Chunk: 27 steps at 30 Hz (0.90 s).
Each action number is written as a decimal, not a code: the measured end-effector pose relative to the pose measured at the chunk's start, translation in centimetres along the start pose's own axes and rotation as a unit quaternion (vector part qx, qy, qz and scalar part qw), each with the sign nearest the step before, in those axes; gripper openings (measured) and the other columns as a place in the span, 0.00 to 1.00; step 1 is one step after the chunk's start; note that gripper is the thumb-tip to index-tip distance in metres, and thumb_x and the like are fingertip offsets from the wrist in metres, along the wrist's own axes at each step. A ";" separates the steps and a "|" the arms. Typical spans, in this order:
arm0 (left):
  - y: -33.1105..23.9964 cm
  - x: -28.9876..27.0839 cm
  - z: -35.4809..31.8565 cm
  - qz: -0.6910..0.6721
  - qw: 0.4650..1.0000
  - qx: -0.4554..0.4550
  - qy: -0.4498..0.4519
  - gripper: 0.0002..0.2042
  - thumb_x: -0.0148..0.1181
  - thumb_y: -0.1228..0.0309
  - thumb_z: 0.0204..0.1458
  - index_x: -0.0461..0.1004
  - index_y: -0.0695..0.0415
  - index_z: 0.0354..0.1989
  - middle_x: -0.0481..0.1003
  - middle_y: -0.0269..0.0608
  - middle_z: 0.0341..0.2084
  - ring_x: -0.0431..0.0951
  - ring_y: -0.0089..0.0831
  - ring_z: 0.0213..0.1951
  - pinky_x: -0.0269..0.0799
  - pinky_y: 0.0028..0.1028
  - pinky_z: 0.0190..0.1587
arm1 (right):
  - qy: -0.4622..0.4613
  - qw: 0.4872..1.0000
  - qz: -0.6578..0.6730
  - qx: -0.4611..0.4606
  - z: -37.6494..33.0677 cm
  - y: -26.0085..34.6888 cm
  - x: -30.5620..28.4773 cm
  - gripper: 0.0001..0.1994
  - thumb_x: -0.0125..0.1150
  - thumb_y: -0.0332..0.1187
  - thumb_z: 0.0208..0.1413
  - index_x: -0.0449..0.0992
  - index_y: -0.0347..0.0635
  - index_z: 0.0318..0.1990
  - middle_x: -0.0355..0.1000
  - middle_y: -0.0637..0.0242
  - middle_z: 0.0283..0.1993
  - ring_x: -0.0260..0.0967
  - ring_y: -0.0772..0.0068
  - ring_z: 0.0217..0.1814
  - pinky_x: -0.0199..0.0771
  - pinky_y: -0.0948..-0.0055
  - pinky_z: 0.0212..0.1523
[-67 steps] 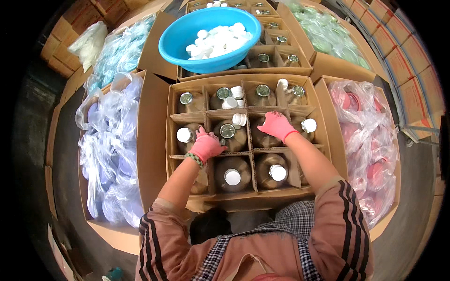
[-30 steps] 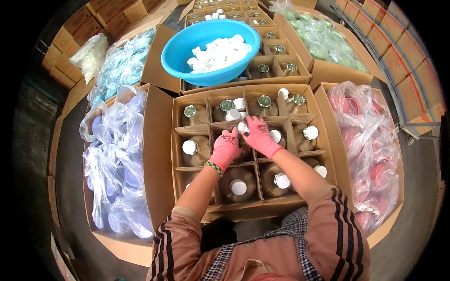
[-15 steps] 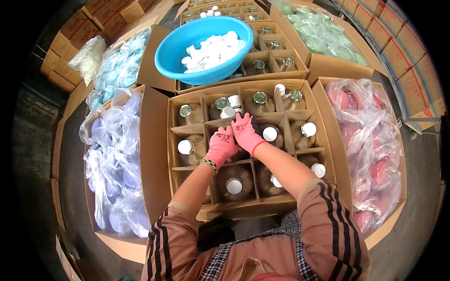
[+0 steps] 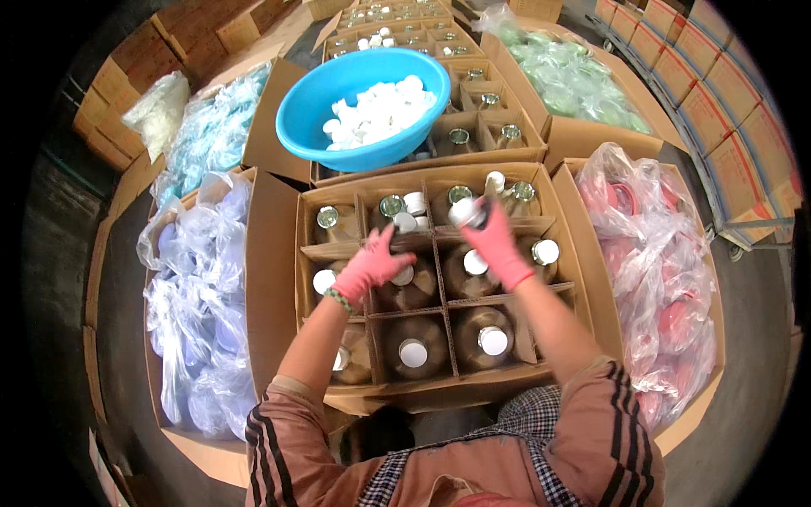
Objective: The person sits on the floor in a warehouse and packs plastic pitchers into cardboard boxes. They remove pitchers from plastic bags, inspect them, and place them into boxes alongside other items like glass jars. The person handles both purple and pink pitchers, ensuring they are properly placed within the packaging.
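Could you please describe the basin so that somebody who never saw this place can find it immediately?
In the middle, find the divided carton of bottles nearest the person. Just beyond it stands a second divided carton, and over its left part sits a wide, round basin. It is the only basin here, bright blue and heaped with loose white caps.

Front carton (image 4: 439, 394): open from above; dividers (image 4: 422, 312) fence each bottle (image 4: 397, 338)
Back row: loose white caps (image 4: 414, 203) crowd the second cell
Far carton (image 4: 507, 158): blue basin (image 4: 301, 106) blocks left, right cells uncovered
Sides: raised flaps (image 4: 272, 279)
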State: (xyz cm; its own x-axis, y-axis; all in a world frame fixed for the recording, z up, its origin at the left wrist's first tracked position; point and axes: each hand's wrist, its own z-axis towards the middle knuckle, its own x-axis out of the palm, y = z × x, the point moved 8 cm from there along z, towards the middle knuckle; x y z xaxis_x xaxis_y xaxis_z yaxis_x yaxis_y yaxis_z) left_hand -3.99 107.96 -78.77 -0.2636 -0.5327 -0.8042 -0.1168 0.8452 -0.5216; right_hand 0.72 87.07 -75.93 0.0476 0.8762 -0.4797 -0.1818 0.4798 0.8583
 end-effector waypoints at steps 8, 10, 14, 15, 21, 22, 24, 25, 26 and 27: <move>-1.7 -0.4 5.0 0.158 0.981 -0.005 -0.116 0.24 0.47 0.51 0.45 0.67 0.64 0.36 0.72 0.51 0.30 0.69 0.46 0.39 0.65 0.36 0.41 | 0.010 0.893 -0.446 -0.052 10.4 -9.6 -5.9 0.20 0.59 0.41 0.38 0.67 0.43 0.39 0.62 0.51 0.39 0.63 0.54 0.43 0.65 0.63 0.43; -1.1 -0.5 6.0 0.130 0.987 -0.013 -0.090 0.25 0.49 0.51 0.44 0.67 0.65 0.36 0.72 0.53 0.32 0.69 0.45 0.40 0.64 0.36 0.43 | 0.113 0.863 -0.493 -0.004 11.7 -9.8 -4.4 0.21 0.56 0.44 0.41 0.66 0.41 0.41 0.62 0.50 0.43 0.63 0.53 0.44 0.65 0.64 0.44; -0.1 -0.6 6.4 0.059 0.993 -0.016 -0.097 0.26 0.54 0.54 0.40 0.65 0.66 0.40 0.70 0.56 0.36 0.68 0.46 0.42 0.63 0.35 0.45 | 0.161 0.829 -0.535 0.009 12.3 -9.1 -3.3 0.30 0.59 0.50 0.38 0.63 0.38 0.45 0.61 0.48 0.46 0.60 0.53 0.50 0.64 0.64 0.48; -0.1 -0.8 6.3 0.067 0.993 -0.016 -0.095 0.26 0.55 0.55 0.40 0.65 0.66 0.41 0.69 0.57 0.37 0.68 0.46 0.42 0.63 0.35 0.45 | 0.164 0.813 -0.558 0.000 12.2 -8.7 -3.0 0.32 0.60 0.51 0.36 0.63 0.38 0.46 0.61 0.48 0.46 0.60 0.53 0.51 0.63 0.64 0.48; 5.4 -9.3 3.2 -0.139 0.942 0.073 -0.296 0.16 0.56 0.72 0.40 0.68 0.63 0.39 0.71 0.51 0.35 0.71 0.41 0.40 0.65 0.29 0.44 | 0.171 0.850 -0.495 0.053 13.2 -10.2 -2.8 0.20 0.56 0.45 0.40 0.73 0.37 0.34 0.69 0.52 0.40 0.67 0.60 0.44 0.66 0.67 0.44; 7.0 -10.3 3.5 -0.088 0.951 0.034 -0.293 0.15 0.56 0.72 0.40 0.68 0.62 0.39 0.72 0.51 0.34 0.71 0.41 0.40 0.65 0.30 0.44 | 0.135 0.855 -0.496 0.065 13.2 -10.0 -3.2 0.17 0.54 0.43 0.41 0.74 0.37 0.32 0.70 0.53 0.39 0.68 0.60 0.43 0.66 0.67 0.43; 10.2 -10.9 4.1 0.022 0.963 -0.005 -0.270 0.14 0.54 0.71 0.41 0.69 0.62 0.38 0.71 0.50 0.35 0.71 0.43 0.39 0.66 0.32 0.42 | 0.077 0.860 -0.500 0.071 12.9 -10.3 -3.6 0.16 0.53 0.41 0.42 0.74 0.38 0.32 0.70 0.53 0.39 0.68 0.60 0.43 0.67 0.68 0.43; 12.0 -9.9 4.7 0.080 0.965 -0.009 -0.250 0.14 0.53 0.70 0.42 0.69 0.61 0.39 0.71 0.50 0.36 0.71 0.44 0.39 0.67 0.33 0.41 | 0.048 0.861 -0.502 0.070 12.9 -10.2 -3.6 0.15 0.52 0.41 0.42 0.74 0.38 0.31 0.70 0.54 0.39 0.68 0.61 0.42 0.67 0.68 0.42; 12.5 -9.2 4.9 0.088 0.966 -0.004 -0.244 0.15 0.51 0.71 0.42 0.69 0.63 0.40 0.71 0.51 0.37 0.70 0.44 0.41 0.65 0.34 0.43 | 0.074 0.860 -0.498 0.082 12.6 -10.1 -3.0 0.18 0.53 0.42 0.42 0.72 0.39 0.36 0.69 0.54 0.39 0.68 0.60 0.42 0.67 0.68 0.42; 12.5 -8.5 5.8 0.167 0.970 -0.012 -0.176 0.16 0.51 0.70 0.42 0.68 0.63 0.40 0.70 0.51 0.38 0.69 0.43 0.42 0.65 0.34 0.44 | 0.054 0.867 -0.489 0.080 12.3 -9.4 -3.0 0.19 0.53 0.43 0.42 0.71 0.39 0.39 0.69 0.54 0.40 0.67 0.59 0.42 0.67 0.67 0.42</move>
State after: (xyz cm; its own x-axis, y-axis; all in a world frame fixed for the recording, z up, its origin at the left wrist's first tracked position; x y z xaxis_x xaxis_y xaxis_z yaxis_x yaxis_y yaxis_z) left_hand 2.35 122.84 -80.12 0.0526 -0.2074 -0.9768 -0.1042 0.9717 -0.2119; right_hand 14.35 80.52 -80.38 0.0090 0.0418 -0.9991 0.0320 0.9986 0.0420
